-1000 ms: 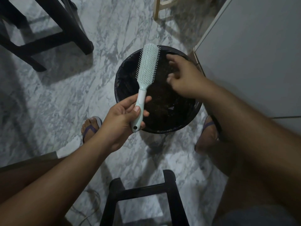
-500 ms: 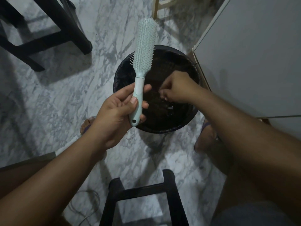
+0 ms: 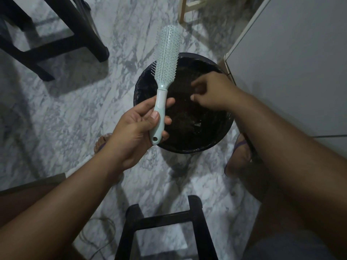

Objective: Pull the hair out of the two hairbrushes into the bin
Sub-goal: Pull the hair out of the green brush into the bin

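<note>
At the centre of the frame, the left hand (image 3: 139,128) grasps the handle of a mint-green hairbrush (image 3: 168,59), thumb laid along the front and fingers wrapped behind. The brush stands nearly upright, bristles facing the camera, its head over the upper-left rim of the black bin (image 3: 180,149), which sits on the marble floor (image 3: 75,109). Over the bin's mouth, right of the brush and apart from it, the right hand (image 3: 212,92) hangs with thumb and forefinger parted and nothing visible between them. A white cabinet (image 3: 291,62) stands at right. A black stool frame (image 3: 165,218) sits at the bottom.
</note>
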A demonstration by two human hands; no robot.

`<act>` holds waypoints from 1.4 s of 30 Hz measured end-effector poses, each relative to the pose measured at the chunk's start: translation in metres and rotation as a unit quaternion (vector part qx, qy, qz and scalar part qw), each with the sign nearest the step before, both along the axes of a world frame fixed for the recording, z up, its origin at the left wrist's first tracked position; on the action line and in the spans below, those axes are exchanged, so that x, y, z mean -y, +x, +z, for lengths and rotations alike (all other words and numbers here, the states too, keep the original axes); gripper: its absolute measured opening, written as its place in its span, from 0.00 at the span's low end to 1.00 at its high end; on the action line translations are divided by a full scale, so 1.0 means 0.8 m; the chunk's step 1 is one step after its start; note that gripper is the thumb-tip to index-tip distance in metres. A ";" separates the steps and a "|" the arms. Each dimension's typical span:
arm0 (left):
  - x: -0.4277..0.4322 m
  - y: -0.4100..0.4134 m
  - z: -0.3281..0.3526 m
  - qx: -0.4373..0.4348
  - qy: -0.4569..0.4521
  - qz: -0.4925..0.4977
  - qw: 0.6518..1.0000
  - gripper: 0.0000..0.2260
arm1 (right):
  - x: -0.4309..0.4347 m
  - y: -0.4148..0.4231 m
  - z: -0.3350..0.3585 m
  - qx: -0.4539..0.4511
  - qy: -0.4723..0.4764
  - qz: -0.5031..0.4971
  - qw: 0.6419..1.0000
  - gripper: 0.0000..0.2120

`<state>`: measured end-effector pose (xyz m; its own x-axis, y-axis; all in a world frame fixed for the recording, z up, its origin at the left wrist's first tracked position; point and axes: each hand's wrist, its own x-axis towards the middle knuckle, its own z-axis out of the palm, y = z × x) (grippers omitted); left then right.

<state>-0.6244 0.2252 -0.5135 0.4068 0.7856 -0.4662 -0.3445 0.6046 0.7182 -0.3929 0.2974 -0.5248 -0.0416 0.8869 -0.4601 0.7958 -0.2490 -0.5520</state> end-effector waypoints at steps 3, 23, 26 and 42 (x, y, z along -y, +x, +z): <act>-0.001 -0.001 -0.002 0.000 -0.001 -0.005 1.000 0.19 | 0.005 0.005 -0.002 -0.014 -0.037 0.012 0.999 0.17; 0.022 0.010 -0.017 -0.095 -0.053 -0.041 0.993 0.17 | 0.006 -0.030 0.020 -0.076 0.226 0.006 0.971 0.22; 0.026 0.009 -0.021 -0.095 -0.055 -0.055 0.992 0.18 | 0.003 -0.026 0.029 -0.091 0.199 -0.031 0.975 0.19; 0.023 0.015 -0.021 -0.107 -0.075 -0.035 0.991 0.17 | 0.015 -0.032 0.032 0.011 0.212 0.089 0.973 0.06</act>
<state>-0.6122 0.2065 -0.5304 0.3371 0.6740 -0.6573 -0.1476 0.7274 0.6701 -0.4186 0.2857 -0.4988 -0.2066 0.9767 -0.0578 0.8182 0.1401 -0.5577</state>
